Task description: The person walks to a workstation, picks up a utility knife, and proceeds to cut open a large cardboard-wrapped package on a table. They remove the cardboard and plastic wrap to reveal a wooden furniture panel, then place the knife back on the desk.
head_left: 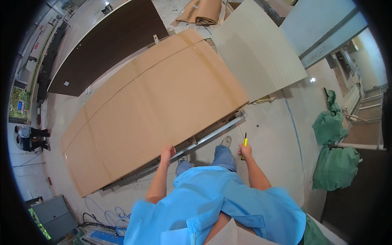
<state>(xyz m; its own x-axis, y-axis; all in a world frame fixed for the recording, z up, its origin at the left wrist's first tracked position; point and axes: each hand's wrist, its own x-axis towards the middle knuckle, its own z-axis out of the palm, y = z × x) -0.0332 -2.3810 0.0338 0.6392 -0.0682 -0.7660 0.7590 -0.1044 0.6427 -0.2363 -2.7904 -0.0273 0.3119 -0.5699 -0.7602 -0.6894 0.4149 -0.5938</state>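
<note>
While a worker in a light-blue shirt [204,192] stands at the near edge of a broad cardboard sheet [147,102], the right hand [245,151] grips a yellow utility knife [245,142], its dark tip pointing away from the body, well clear of the sheet. The left hand [168,152] rests at the sheet's near edge, fingers curled; whether they pinch the board cannot be told. The cardboard lies across a low metal frame [220,132] on the workshop floor [273,143]. A blade pressed too deep could score whatever lies beneath, and a stroke slipping along the edge could catch the left hand. Whether the blade is extended is too small to tell.
</note>
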